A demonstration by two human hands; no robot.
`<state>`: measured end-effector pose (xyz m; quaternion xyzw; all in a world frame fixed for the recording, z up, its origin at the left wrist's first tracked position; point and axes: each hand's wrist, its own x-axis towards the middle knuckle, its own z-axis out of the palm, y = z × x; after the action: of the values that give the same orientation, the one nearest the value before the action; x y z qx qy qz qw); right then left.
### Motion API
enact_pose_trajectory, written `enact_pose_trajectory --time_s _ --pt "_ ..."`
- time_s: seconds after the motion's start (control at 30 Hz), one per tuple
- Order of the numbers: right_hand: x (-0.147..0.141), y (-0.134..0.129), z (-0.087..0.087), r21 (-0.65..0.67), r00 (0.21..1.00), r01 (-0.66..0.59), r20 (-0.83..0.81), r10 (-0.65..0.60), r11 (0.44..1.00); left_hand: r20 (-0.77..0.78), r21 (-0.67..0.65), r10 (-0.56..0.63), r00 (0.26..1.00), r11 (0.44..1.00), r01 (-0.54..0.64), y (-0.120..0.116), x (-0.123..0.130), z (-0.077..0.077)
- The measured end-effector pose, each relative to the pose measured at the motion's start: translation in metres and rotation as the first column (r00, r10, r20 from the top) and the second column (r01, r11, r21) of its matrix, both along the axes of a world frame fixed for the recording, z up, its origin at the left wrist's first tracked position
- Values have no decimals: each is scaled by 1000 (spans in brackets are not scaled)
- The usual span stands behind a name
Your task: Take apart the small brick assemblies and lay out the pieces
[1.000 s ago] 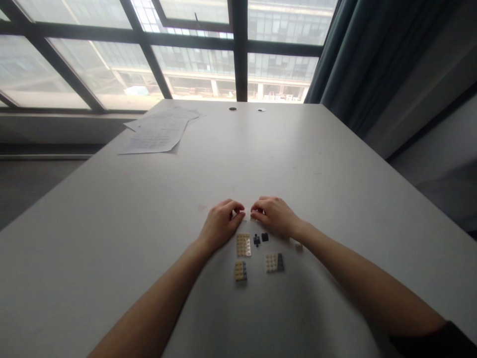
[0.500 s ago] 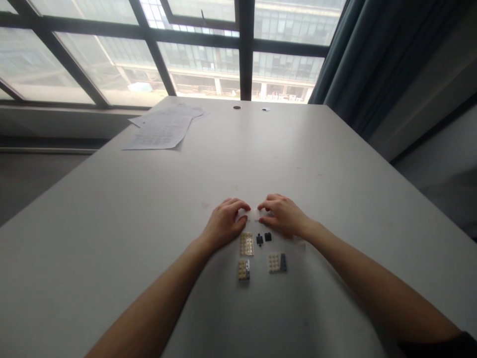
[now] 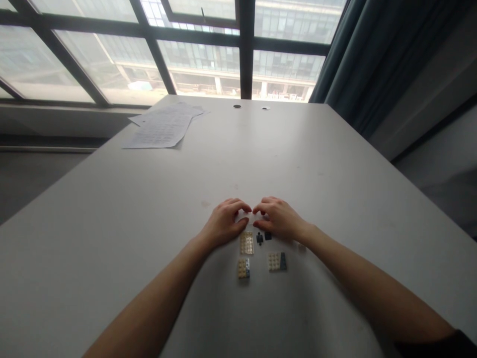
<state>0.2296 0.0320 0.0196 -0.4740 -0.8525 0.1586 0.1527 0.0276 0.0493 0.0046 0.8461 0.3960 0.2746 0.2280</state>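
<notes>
My left hand [image 3: 226, 221] and my right hand [image 3: 278, 218] rest on the white table, fingertips facing each other with a small gap. Each has thumb and fingers apart; a pale, hard-to-see piece [image 3: 251, 218] lies between them. Just below my left hand is a tan studded plate [image 3: 246, 243], and lower a tan and grey brick block [image 3: 243, 268]. A small dark piece with knobs [image 3: 260, 238] lies beside another dark piece [image 3: 268, 236], partly under my right hand. Farther down sits a white and dark grey studded block [image 3: 277, 261].
Printed papers [image 3: 160, 130] lie at the table's far left. Two round cable holes [image 3: 237, 106] are near the far edge of the table [image 3: 231, 169]. A small pale piece [image 3: 301, 246] lies by my right wrist. Windows and a dark curtain stand beyond.
My right hand has moved left, closer to my left hand, and now covers part of the dark piece. The pale piece between the hands shows less. My left hand has hardly moved.
</notes>
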Motion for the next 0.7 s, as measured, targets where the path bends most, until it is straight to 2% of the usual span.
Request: enact_pose_trajectory --time_s 0.7 --pt "-3 -5 -1 30 1000 -6 -18 6 1000 -34 -58 -22 999 998 20 -1 0 4"
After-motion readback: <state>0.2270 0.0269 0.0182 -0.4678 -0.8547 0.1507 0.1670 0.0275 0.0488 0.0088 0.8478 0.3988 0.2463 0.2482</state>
